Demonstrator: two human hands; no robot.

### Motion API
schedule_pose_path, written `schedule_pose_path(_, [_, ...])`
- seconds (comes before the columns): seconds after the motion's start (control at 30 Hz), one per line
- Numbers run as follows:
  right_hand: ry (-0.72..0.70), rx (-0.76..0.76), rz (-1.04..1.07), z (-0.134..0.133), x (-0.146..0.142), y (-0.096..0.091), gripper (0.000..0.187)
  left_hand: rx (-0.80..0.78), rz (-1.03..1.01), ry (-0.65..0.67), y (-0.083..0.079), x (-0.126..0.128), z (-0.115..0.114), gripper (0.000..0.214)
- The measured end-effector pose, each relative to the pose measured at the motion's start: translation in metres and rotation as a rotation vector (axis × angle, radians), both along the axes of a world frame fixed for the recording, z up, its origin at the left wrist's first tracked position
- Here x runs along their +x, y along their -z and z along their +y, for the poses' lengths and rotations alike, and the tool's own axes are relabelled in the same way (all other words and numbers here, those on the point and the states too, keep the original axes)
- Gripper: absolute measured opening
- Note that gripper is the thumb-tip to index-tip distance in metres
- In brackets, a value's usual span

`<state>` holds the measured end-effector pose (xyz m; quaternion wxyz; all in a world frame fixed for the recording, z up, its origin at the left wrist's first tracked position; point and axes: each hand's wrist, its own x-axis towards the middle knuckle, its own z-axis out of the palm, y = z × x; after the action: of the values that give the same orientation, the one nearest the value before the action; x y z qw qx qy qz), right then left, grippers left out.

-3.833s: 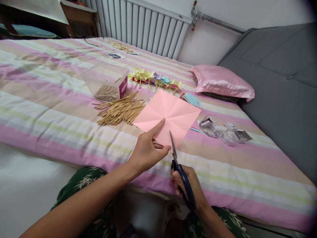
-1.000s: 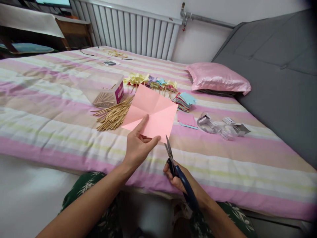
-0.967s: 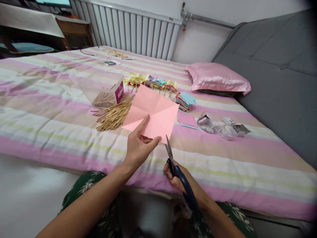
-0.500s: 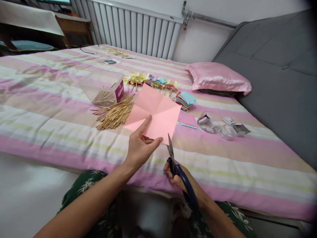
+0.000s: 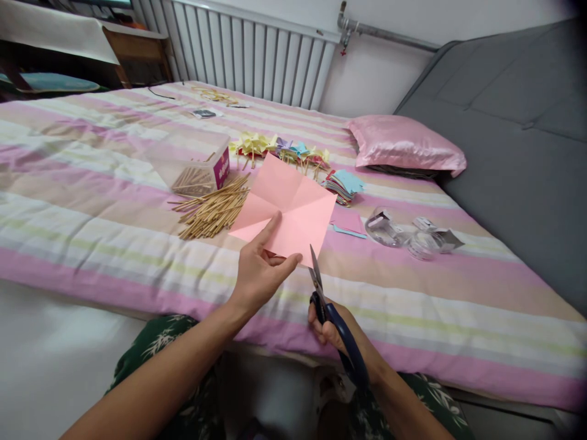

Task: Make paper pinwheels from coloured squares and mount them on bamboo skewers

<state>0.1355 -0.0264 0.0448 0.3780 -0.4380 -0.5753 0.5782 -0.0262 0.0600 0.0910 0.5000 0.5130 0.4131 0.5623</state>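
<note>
A square of pink paper (image 5: 287,189) with diagonal crease lines is gripped along its near edge by my left hand (image 5: 262,266). The index finger lies on top of the sheet and the thumb is at its edge. Dark blue-handled scissors (image 5: 321,293) are in my right hand (image 5: 337,330), fingers through the handles. Their blades are slightly parted at the paper's near right corner. I cannot tell whether they have cut into it.
Behind the paper are wooden sticks (image 5: 211,211), a clear plastic box (image 5: 202,165) with more sticks, paper pinwheels (image 5: 257,145) and a stack of cut paper (image 5: 343,185). Tape rolls (image 5: 389,229) lie rightward. A pink pillow (image 5: 408,143) sits by the grey headboard (image 5: 504,122).
Almost nothing differs. The fingers of my right hand have shifted very slightly on the scissors, and the paper stays in place in my left hand.
</note>
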Motion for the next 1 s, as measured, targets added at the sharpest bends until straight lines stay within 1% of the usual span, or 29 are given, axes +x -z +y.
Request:
schedule_pose_path(0.27, [0.024,0.024,-0.039,0.002,0.0,-0.004,0.044,0.001,0.013,-0.014,-0.002,-0.001,0.0,0.08])
schedule_pose_path(0.47, [0.057,0.02,-0.073,0.002,-0.001,-0.011,0.052,0.014,0.025,-0.007,-0.001,-0.002,0.001,0.08])
schedule_pose_path(0.73, [0.108,-0.071,-0.03,0.003,-0.007,-0.016,0.054,0.016,0.05,-0.023,-0.002,-0.004,0.002,0.079])
schedule_pose_path(1.0, [0.165,-0.201,-0.016,0.001,-0.005,-0.009,0.05,0.02,0.05,-0.031,-0.002,-0.004,0.001,0.078])
